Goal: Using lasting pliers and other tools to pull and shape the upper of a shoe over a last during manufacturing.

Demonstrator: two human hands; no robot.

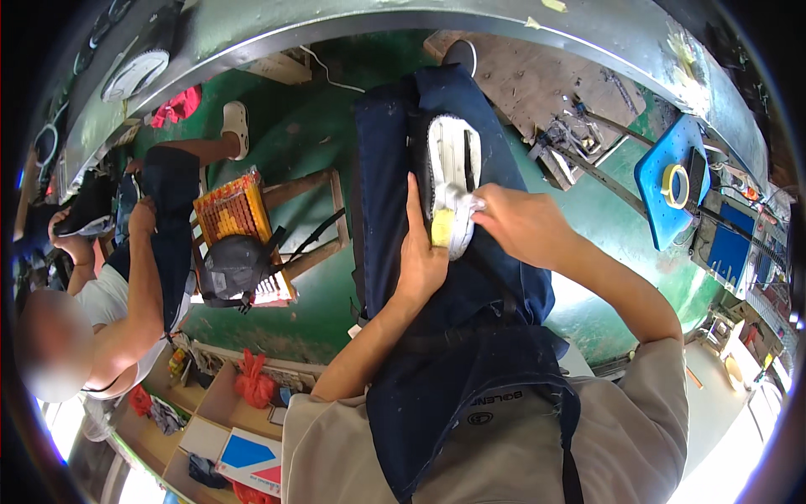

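A white shoe [453, 143] with a dark edge and a dark gap along its middle lies lengthwise on the navy apron [386, 168] over my lap. My left hand [420, 256] grips it from the left, index finger stretched along its side. At the shoe's near end, my right hand [516, 225] pinches a crumpled white cloth-like piece [454, 202] between thumb and fingers. Beside my left fingers shows a yellow patch [441, 227]. Whether the white piece is loose or part of the shoe I cannot tell.
A metal bench edge [403, 23] curves across the far side. Left, another person's hands hold a dark shoe [88, 202]; a wooden stool [311, 189] with a beaded seat bears a black bag [239, 265]. Right, a blue board [659, 189] carries a tape roll [674, 185]. Shelves [218, 395] stand near left.
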